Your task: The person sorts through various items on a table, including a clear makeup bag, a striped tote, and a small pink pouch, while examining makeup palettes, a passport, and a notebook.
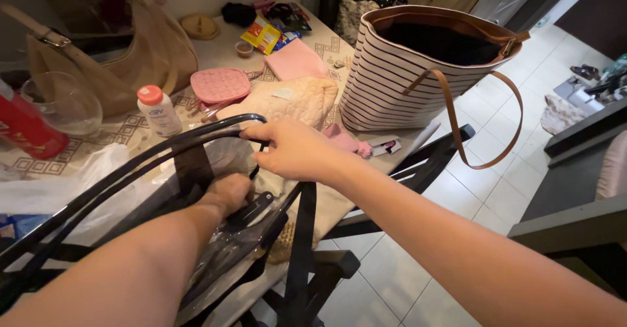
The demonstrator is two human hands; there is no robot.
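Two bare arms reach out from the bottom of the view. The left hand (228, 193) is pushed down into a see-through bag (215, 248) with black edges and black straps. Its fingers are curled shut around a dark thing inside the bag, but I cannot tell what that thing is. The right hand (294, 149) is a bit higher up. Its fingers are pinched closed on the black handles (196, 134) of the see-through bag and hold them up.

The see-through bag sits at the near edge of the tabletop (215, 52), partly over a dark chair (320, 268).

Just past the right hand lies a soft cream pouch (287, 101) with a quilted top. Beside it is a small pink pouch (220, 85), and a flat pink cloth (295, 59) lies a little further back. A white bottle with a pink cap (159, 110) stands near the pink pouch. To the left are a clear glass bowl (62, 105) and a red can (26, 128) lying tilted. A big tan bag (124, 52) leans at the back of the tabletop.

On the right side stands a large striped tote (398, 79), white with dark lines and brown straps. It is open at the top and dark inside. One strap hangs off the tabletop's edge, over the white tiled floor (496, 190).
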